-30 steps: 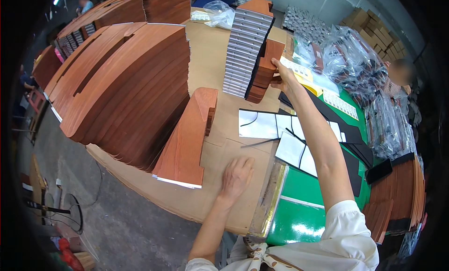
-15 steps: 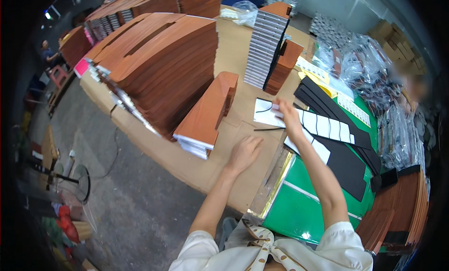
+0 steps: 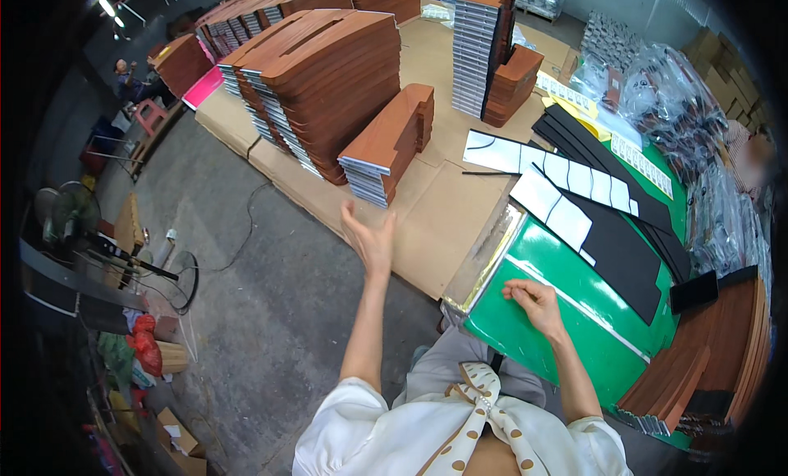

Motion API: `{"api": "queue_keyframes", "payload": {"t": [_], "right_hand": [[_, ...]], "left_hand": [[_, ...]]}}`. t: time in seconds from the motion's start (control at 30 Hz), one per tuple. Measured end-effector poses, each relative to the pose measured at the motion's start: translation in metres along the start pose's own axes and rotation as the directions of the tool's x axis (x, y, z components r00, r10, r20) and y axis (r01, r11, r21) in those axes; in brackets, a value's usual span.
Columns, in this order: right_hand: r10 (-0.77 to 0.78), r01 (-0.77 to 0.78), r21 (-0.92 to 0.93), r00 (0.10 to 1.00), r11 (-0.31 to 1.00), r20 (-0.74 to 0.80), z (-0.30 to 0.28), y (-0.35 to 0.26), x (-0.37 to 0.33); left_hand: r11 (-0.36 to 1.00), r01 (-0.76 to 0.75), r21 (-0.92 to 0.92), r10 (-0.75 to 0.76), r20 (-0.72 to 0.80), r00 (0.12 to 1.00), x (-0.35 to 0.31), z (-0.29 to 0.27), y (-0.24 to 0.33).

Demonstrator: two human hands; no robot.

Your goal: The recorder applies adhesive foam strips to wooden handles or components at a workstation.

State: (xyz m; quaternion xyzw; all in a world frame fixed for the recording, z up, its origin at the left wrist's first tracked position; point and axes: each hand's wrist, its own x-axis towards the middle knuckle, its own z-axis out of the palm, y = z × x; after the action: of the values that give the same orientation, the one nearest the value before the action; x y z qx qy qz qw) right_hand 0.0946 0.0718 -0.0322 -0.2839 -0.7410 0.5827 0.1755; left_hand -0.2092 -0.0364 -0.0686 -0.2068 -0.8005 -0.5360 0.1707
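My left hand (image 3: 371, 238) is open, thumb and fingers apart, just in front of the near end of a short stack of reddish-brown wood-grain panels (image 3: 390, 139). It appears to hold nothing. Over the green tabletop (image 3: 550, 263) my right hand (image 3: 533, 304) is closed, fingertips drawn together; whatever they pinch, if anything, cannot be made out. Beyond it lie white-faced strips (image 3: 558, 215) with dark curved lines, resting partly on black flat sheets (image 3: 620, 267). A thin black strip (image 3: 491, 174) lies beside them on the cardboard.
A large stack of wood-grain panels (image 3: 336, 82) stands behind the short one. Farther back rises a tall stack (image 3: 476, 61) with pale edges. Plastic-wrapped bundles (image 3: 657, 90) line the right side. More brown panels (image 3: 698, 353) and a black phone-like object (image 3: 694, 294) are nearer right.
My right hand has left the white strips and drawn back over the green tabletop. My left hand has moved left toward the short panel stack and spread its fingers. The view has shifted.
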Motion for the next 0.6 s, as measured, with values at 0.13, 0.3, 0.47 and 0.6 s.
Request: {"api": "queue_keyframes", "payload": {"t": [0.13, 0.3, 0.47, 0.6], "right_hand": [[-0.081, 0.082, 0.041, 0.996, 0.996, -0.033, 0.007, -0.019, -0.015], [-0.145, 0.145, -0.014, 0.989, 0.989, -0.038, 0.01, -0.019, -0.044], [-0.115, 0.116, 0.008, 0.992, 0.993, -0.048, 0.011, -0.014, -0.059], [-0.124, 0.124, -0.001, 0.992, 0.992, -0.021, 0.018, -0.025, -0.058]], "left_hand": [[0.992, 0.031, 0.119, -0.05, 0.16, 0.986, 0.037, -0.001, 0.015], [0.993, 0.02, 0.115, -0.04, 0.178, 0.983, 0.044, 0.019, -0.01], [0.995, -0.077, 0.069, 0.063, 0.183, 0.981, 0.049, 0.015, -0.007], [0.989, -0.112, 0.095, 0.097, 0.15, 0.984, 0.031, 0.008, -0.011]]}}
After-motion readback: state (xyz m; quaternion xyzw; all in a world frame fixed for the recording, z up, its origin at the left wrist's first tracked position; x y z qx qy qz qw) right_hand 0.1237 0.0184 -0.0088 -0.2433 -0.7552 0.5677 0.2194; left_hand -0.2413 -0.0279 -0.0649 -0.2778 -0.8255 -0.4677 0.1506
